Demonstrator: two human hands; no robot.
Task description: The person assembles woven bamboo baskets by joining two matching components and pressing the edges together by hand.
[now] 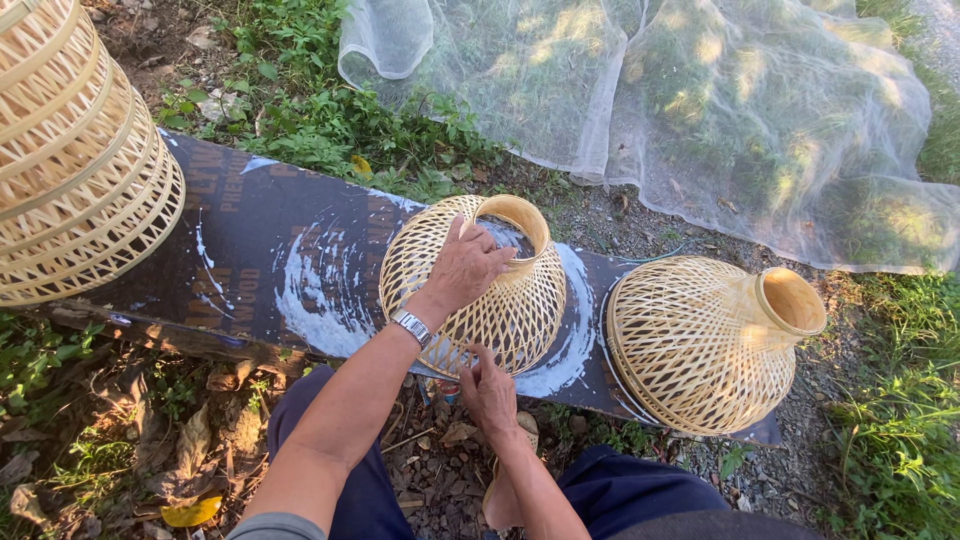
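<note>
- left hand [470, 268] is spread flat over the top of the woven bamboo lampshade [475, 290], fingers [497, 262] splayed toward its round neck ring [515, 225]; pressing down more than gripping, nothing closed around anything
- right hand [488, 392] is at the near bottom rim of the same shade, fingertips curled in against the weave; whether I'm pinching a strip or just touching, can't tell from this angle
- wristwatch [412, 327] on my left wrist sits just above the shade's lower edge
- the shade sits dome-up on a dark plywood board [270, 255] lying on the ground, right in a patch of smeared white stuff [325, 290], glue or paint by the look; I'd guess wet
- second bamboo shade [705, 340] lies tipped on its side at the board's right end, neck pointing away; near mine but not touching
- stack of bigger bamboo shades [75, 150] off to the left, sheer white netting [700, 110] over the grass behind
- what could go sideways, imo: flat palm plus slick white film means the shade could skid across the board; leaning too hard could crush or pop a thin strip; the tipped one looks free to roll off the board's edge into the gravel if bumped
</note>
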